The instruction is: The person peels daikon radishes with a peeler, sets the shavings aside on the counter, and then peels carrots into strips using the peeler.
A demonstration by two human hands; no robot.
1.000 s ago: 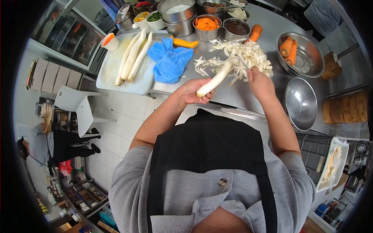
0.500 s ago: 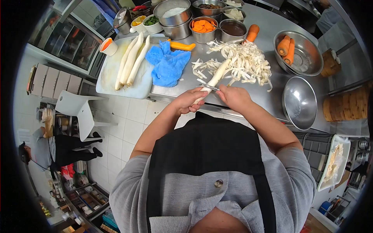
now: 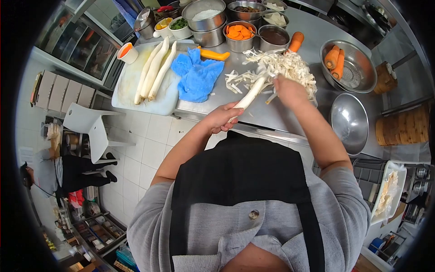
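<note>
My left hand (image 3: pixel 222 119) is wrapped round the lower end of a long white radish (image 3: pixel 252 96), which slants away over the table's front edge. Beside its upper part, my right hand (image 3: pixel 289 91) is closed on a peeler, now mostly hidden and blurred by motion. A thin strip of peel (image 3: pixel 271 98) hangs near that hand. Beyond both hands lies a heap of white peelings (image 3: pixel 297 68). Three more long white radishes (image 3: pixel 155 72) rest on the white cutting board (image 3: pixel 124 93) to the left, next to a crumpled blue cloth (image 3: pixel 198 78).
Steel pots and bowls line the back, one holding carrot slices (image 3: pixel 239 32). A colander (image 3: pixel 360 75) with carrots and a steel bowl (image 3: pixel 349 123) stand at right. A yellow-handled tool (image 3: pixel 213 55) lies behind the cloth. Another person (image 3: pixel 74 174) is at far left.
My right hand has moved forward and right, away from the radish and towards the peelings. My left hand keeps its hold in nearly the same place.
</note>
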